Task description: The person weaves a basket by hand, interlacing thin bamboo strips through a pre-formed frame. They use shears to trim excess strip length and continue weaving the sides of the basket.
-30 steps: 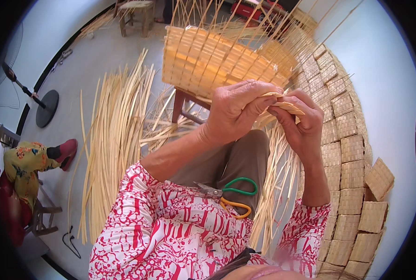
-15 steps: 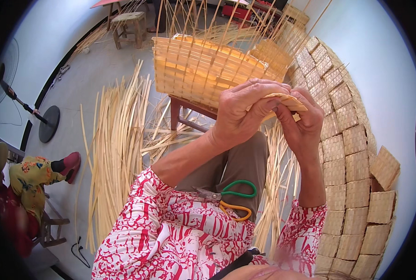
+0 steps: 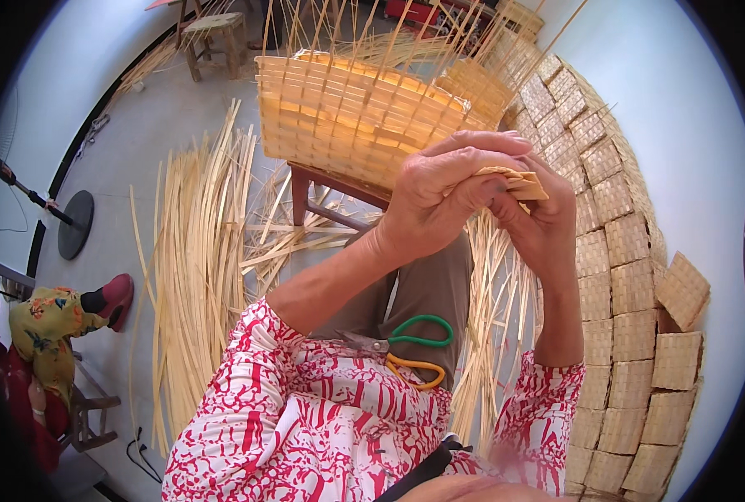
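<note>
Both hands are closed on a small piece of pale bamboo strip (image 3: pixel 527 186), bent or folded over, mostly hidden by the fingers. My left hand (image 3: pixel 435 201) wraps over it with the thumb pressed on its near side. From the other end my right hand (image 3: pixel 548 217) pinches it, the thumbs close together. Just beyond my hands an unfinished woven bamboo basket (image 3: pixel 339 113), with long uprights sticking up, rests on a reddish wooden stool (image 3: pixel 301 197). Scissors (image 3: pixel 389 344) with one green and one orange handle lie on my lap.
Loose bamboo strips (image 3: pixel 197 276) cover the floor on the left, and more strips (image 3: pixel 489 309) lie at my right. Stacked woven pieces (image 3: pixel 615 284) line the right wall. At the left are a seated person's leg (image 3: pixel 51 322), a fan base (image 3: pixel 77 226) and, farther back, a wooden stool (image 3: pixel 214 38).
The fingers of both hands have come closer together around the bamboo piece, so less of it shows. The whole view has shifted slightly, with the surroundings moving left and up.
</note>
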Tool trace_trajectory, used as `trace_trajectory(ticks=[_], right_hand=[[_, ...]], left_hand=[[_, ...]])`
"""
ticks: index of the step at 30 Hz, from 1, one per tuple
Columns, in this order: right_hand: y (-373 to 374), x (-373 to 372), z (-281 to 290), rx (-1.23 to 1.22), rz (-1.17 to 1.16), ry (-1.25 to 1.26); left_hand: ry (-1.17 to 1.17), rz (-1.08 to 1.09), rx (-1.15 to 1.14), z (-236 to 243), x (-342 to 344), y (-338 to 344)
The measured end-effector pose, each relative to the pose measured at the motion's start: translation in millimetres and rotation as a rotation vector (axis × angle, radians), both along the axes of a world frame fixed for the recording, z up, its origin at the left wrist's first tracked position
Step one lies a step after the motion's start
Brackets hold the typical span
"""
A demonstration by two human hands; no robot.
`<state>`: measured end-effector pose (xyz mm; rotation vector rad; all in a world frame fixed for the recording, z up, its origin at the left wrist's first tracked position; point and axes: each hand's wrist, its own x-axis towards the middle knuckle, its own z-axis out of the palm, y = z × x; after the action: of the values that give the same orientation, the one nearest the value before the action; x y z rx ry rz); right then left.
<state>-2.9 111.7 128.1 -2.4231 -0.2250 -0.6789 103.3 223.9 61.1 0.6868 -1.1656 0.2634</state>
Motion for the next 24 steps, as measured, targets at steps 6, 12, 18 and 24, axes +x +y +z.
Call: trace_trajectory(ticks=[6,12,18,24], right_hand=[[-6,1,-3,0.078,0.163,-0.012],[-10,3,-4,-0.14,0.079,-0.15],[-29,5,-2,-0.219,-0.017,-0.266],[-69,5,1,-0.132,-0.037,-0.312]], left_hand=[[-0.069,-0.093,0.016,-8,4,-8],[-0.075,-0.154,0.055,-7,10,-10],[-0.203,-0.049,0.089,9,26,-31],[-0.229,-0.049,0.213,34,34,-56]])
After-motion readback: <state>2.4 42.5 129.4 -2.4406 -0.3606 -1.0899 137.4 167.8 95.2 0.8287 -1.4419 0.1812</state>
